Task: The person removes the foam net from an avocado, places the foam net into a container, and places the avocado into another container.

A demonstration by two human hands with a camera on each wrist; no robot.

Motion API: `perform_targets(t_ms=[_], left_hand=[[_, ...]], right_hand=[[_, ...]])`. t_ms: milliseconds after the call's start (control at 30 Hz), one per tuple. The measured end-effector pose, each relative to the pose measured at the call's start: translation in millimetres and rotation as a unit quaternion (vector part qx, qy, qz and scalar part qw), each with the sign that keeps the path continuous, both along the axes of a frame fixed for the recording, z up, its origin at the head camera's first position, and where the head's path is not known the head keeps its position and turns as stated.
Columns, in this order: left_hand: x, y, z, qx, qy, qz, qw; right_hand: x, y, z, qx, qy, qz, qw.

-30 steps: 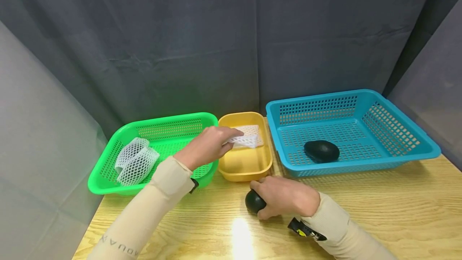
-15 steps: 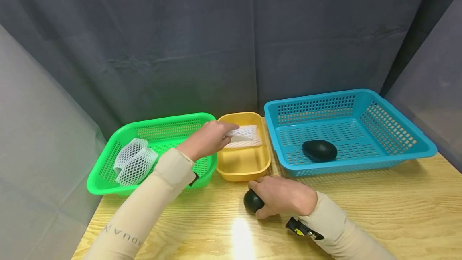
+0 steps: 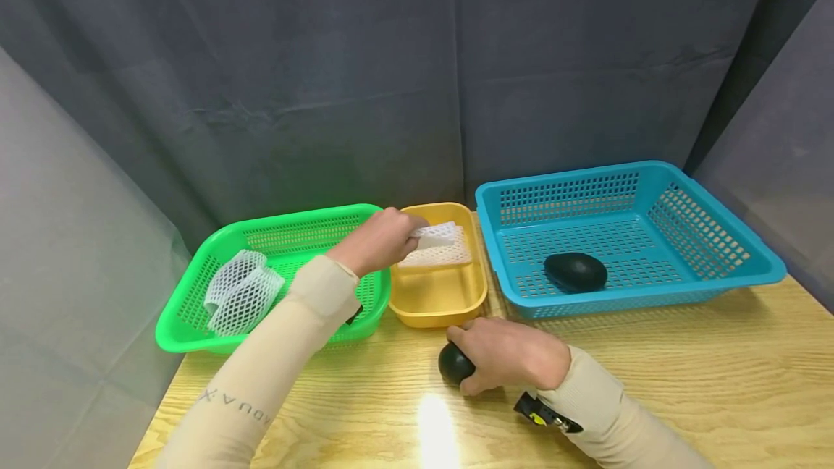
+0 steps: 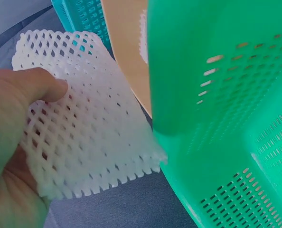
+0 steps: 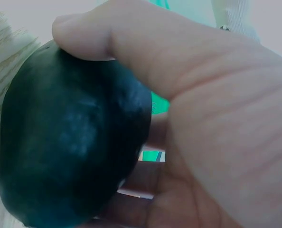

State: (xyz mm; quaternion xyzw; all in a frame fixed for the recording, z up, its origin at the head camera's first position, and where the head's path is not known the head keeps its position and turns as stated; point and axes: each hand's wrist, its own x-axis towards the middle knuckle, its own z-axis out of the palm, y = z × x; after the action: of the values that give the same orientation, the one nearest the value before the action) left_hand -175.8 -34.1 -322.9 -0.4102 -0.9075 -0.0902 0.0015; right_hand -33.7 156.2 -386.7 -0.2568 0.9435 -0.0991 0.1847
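Over the yellow tray (image 3: 443, 297), my left hand (image 3: 384, 241) pinches a white foam net sleeve (image 3: 438, 235) between thumb and fingers. The left wrist view shows that foam net (image 4: 91, 114) flattened, with its toothed edge turned down. Beneath it in the tray lies more white foam netting (image 3: 449, 255). My right hand (image 3: 517, 355) grips a dark green avocado (image 3: 455, 364) on the table, in front of the tray. Seen from the right wrist, thumb and fingers wrap one side of the avocado (image 5: 74, 137). A second avocado (image 3: 576, 272) lies in the blue basket (image 3: 576, 305).
Left of the tray is a green basket (image 3: 171, 340) with two netted pieces (image 3: 246, 304) at its left end; their contents are unclear. The three containers stand in a row before a dark curtain (image 3: 339, 93). The wooden table (image 3: 365, 396) runs along the front.
My left hand has lifted slightly up and left with the foam net, uncovering more of the netting below. The right hand stays on the avocado. The whole view has shifted slightly.
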Motion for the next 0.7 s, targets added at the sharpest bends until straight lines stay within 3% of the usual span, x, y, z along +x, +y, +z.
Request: perform_targets(t_ms=[300, 533, 700], left_hand=[[-9.2, 10.2, -1.1, -0.016, 0.015, 0.003, 0.9997], [-19.7, 14.7, -2.1, -0.036, 0.041, 0.007, 0.9985], [-24.0, 21.2, -0.3, -0.039, 0.033, 0.014, 0.9986]], right_hand=[[-0.6, -1, -1.2, 0.004, 0.010, 0.010, 0.9999], [-1.4, -1, 0.1, 0.002, -0.007, 0.004, 1.0000], [-0.6, 0, 0.4, -0.004, 0.002, 0.006, 1.0000]])
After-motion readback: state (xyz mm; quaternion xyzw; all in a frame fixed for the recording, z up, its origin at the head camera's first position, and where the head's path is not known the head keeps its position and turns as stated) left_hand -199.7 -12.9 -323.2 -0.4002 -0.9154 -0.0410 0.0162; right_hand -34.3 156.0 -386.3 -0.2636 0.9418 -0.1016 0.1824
